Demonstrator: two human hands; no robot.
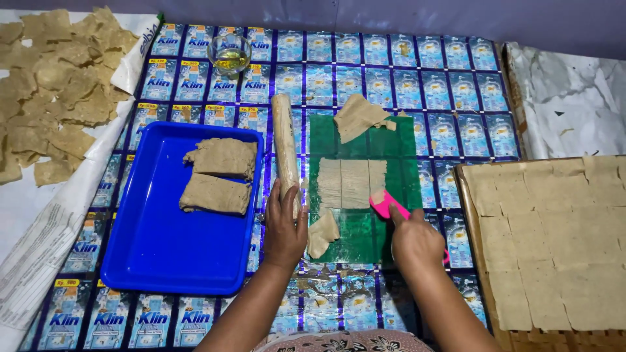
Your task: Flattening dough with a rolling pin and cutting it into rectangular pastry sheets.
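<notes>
My right hand (415, 242) grips a pink scraper (385, 203), its blade at the right edge of a thin rolled sheet of brown dough (349, 183) scored into strips on a green mat (365, 228). My left hand (284, 229) rests flat beside the mat's left edge, touching the near end of a wooden rolling pin (285, 143). A loose dough scrap (323, 233) lies just right of that hand. Another torn dough piece (357, 116) sits at the mat's far end.
A blue tray (156, 254) on the left holds two dough slabs (218, 175). A small glass bowl of oil (229, 55) stands at the back. Dried pieces (55, 85) pile on paper far left. A woven tray (473, 228) of cut squares (554, 234) fills the right.
</notes>
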